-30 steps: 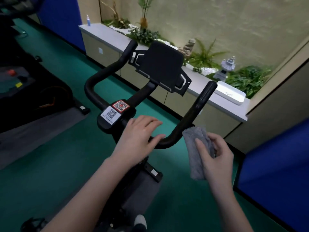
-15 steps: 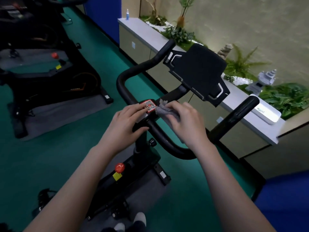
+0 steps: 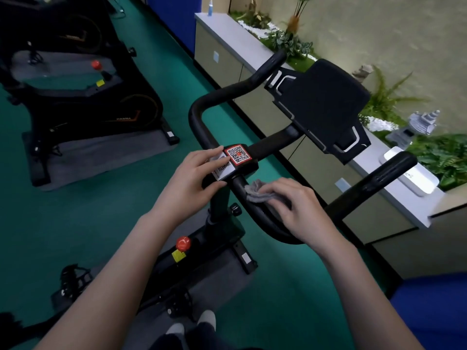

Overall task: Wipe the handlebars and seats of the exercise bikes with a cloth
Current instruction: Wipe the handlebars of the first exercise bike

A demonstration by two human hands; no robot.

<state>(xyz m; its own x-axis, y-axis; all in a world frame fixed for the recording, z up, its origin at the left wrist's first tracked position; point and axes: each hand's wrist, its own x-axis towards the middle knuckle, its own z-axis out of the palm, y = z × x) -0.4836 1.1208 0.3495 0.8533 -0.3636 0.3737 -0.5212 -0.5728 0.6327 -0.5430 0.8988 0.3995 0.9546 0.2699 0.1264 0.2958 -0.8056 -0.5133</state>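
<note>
A black exercise bike stands in front of me, its curved handlebar [image 3: 202, 107] looping from the far left round to the right end [image 3: 379, 178]. My left hand [image 3: 194, 178] grips the centre clamp block [image 3: 242, 162] that carries QR-code stickers. My right hand [image 3: 295, 205] holds a grey cloth [image 3: 255, 192] against the handlebar's near right curve, just right of the clamp. A black tablet holder [image 3: 326, 102] sits above the stem. The bike's seat is out of view.
A second black bike [image 3: 83, 102] stands on a grey mat at the left. A low cabinet ledge [image 3: 227, 29] with plants, a spray bottle [image 3: 210, 7] and a white box [image 3: 414, 178] runs along the right. Green floor lies between. A red knob [image 3: 183, 243] sits on the frame below.
My right hand with the cloth came onto the handlebar by the clamp, then slid back along the right curve. My left hand stays on the clamp.
</note>
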